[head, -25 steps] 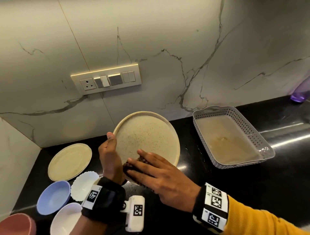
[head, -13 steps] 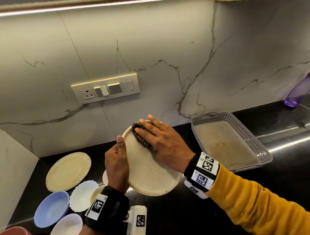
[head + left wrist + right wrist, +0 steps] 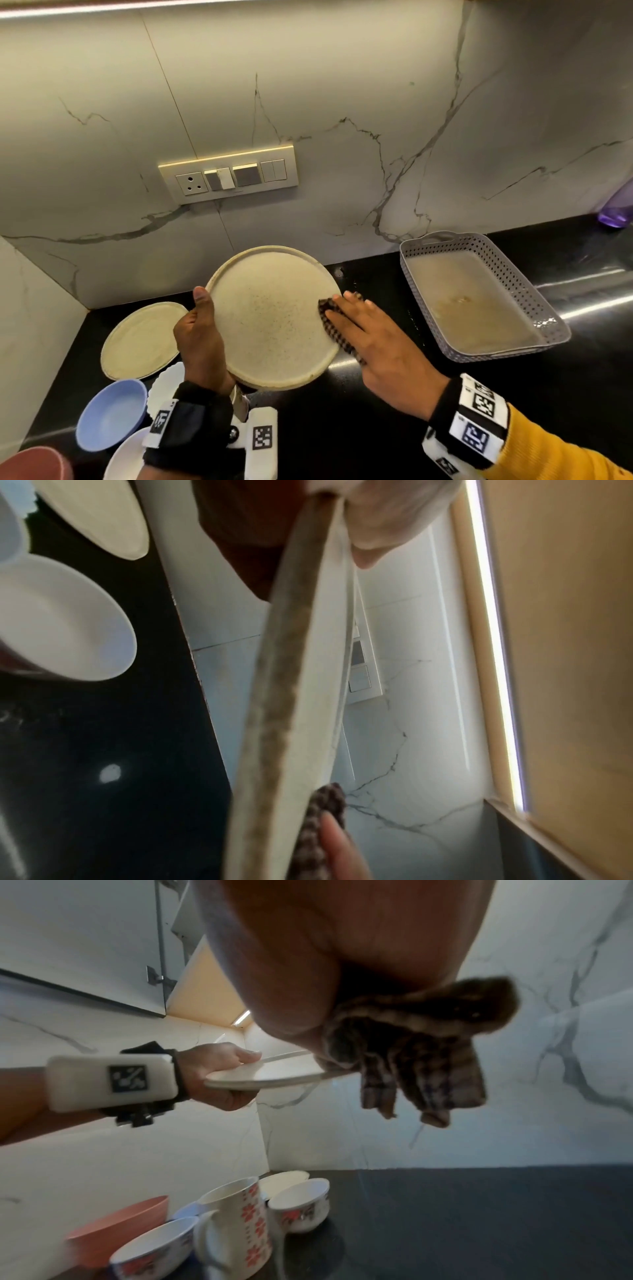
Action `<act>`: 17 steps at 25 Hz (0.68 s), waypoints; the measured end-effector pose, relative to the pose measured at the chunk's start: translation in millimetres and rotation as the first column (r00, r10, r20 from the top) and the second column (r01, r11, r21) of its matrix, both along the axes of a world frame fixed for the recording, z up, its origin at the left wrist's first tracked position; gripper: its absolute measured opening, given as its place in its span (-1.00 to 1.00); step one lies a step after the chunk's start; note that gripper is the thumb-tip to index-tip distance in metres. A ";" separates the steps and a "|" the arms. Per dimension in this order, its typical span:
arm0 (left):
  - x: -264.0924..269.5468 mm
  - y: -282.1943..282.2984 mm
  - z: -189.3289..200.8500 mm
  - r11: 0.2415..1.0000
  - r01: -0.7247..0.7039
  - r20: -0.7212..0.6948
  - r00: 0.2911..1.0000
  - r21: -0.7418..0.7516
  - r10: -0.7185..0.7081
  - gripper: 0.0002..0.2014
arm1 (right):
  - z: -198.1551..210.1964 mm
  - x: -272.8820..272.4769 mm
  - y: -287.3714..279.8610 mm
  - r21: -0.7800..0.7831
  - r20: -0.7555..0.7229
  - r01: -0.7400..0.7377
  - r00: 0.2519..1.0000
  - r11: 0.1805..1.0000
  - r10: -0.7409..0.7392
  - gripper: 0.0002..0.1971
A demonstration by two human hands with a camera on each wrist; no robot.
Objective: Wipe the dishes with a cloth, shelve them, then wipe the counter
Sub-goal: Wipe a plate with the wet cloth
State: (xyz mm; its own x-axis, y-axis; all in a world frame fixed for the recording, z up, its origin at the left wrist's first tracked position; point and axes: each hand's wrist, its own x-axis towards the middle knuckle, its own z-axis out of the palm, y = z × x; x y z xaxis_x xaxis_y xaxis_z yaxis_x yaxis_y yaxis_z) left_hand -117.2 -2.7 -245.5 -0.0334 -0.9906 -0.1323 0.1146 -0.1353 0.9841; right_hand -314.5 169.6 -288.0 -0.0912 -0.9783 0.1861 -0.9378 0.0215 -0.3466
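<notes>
1. Here, a big speckled plate [image 3: 270,318] is held up above the black counter [image 3: 376,428], near its back-left corner, and is tipped so its face is turned up toward the head camera.

2. The plate's left rim is gripped by the left hand [image 3: 202,346]. The thumb is laid on the face, and the fingers are curled round underneath, as is seen in the right wrist view.

3. A dark checked cloth [image 3: 337,329] is pressed onto the plate's right rim by the right hand [image 3: 380,346]. The fingers are laid out flat and straight on top of the cloth. Part of the cloth is left hanging down off the rim.

4. So the plate lies between the two hands. The cloth is on the right side, and the bare face to be wiped lies to the left of it, toward the holding hand. It is judged that the next wipe would have to be drawn leftward across the face, and that the right hand is the one for that job.

5. A second speckled plate [image 3: 144,339] is lying flat by the back-left corner. A blue bowl [image 3: 111,414], a pink bowl [image 3: 34,462], white dishes and flowered cups [image 3: 298,1203] are gathered along the left edge. These are judged to be still waiting.

6. A grey basket tray [image 3: 544,298] is set toward the back on the right side, well apart from the hands.

7. No shelf can be picked out for sure.
</notes>
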 end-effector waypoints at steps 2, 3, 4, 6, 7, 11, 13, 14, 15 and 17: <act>-0.4 -0.2 1.6 0.998 -0.035 0.008 0.999 0.059 0.035 -0.52 | -7.4 7.1 6.2 0.016 0.047 -0.104 0.994 0.994 0.103 -0.21; -1.7 0.9 0.9 0.996 -0.036 0.009 0.999 0.083 0.036 -0.54 | -10.9 8.6 6.8 0.005 0.042 -0.142 0.989 0.990 0.141 -0.19; -2.9 2.0 -0.5 0.994 -0.025 0.004 1.000 0.110 0.025 -0.55 | -12.7 9.0 6.0 -0.021 0.019 -0.165 0.986 0.986 0.166 -0.18; -5.2 3.4 -5.4 0.982 0.019 -0.013 1.000 0.187 -0.017 -0.53 | -15.5 7.0 3.7 -0.100 -0.041 -0.178 0.984 0.979 0.175 -0.19; -6.2 3.5 -8.0 0.973 0.050 -0.027 0.999 0.224 -0.045 -0.51 | -16.3 4.8 2.6 -0.154 -0.070 -0.174 0.984 0.973 0.165 -0.23; -8.7 7.3 -12.1 0.941 0.182 -0.054 0.983 0.286 -0.173 -0.52 | -12.0 -9.4 -1.5 -0.390 -0.121 -0.142 0.987 0.910 0.102 -0.58; -8.6 12.5 -9.1 0.904 0.297 -0.076 0.955 0.309 -0.288 -0.59 | 1.7 -17.4 -4.9 -0.455 -0.091 -0.119 0.992 0.883 0.087 -0.65; -9.2 14.2 -9.7 0.884 0.352 -0.079 0.935 0.307 -0.345 -0.63 | 11.2 -22.1 -6.6 -0.471 -0.078 -0.111 0.993 0.875 0.084 -0.66; -10.5 16.2 -8.3 0.871 0.382 -0.066 0.922 0.310 -0.381 -0.65 | 22.3 -27.1 -9.1 -0.478 -0.064 -0.112 0.994 0.871 0.092 -0.66; -15.0 15.3 -12.6 0.905 0.376 0.133 0.905 0.200 -0.405 -0.57 | 44.2 -40.9 -12.1 -0.459 0.007 -0.121 0.990 0.880 0.140 -0.71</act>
State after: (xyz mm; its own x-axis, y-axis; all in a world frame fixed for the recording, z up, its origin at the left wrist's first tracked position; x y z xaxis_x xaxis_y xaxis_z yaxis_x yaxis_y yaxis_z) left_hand -132.2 12.6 -258.0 -0.3759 -0.8653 -0.3315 -0.1453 -0.2983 0.9434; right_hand -355.5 157.5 -243.8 0.0154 -0.7894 0.6137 -0.9066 -0.2700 -0.3245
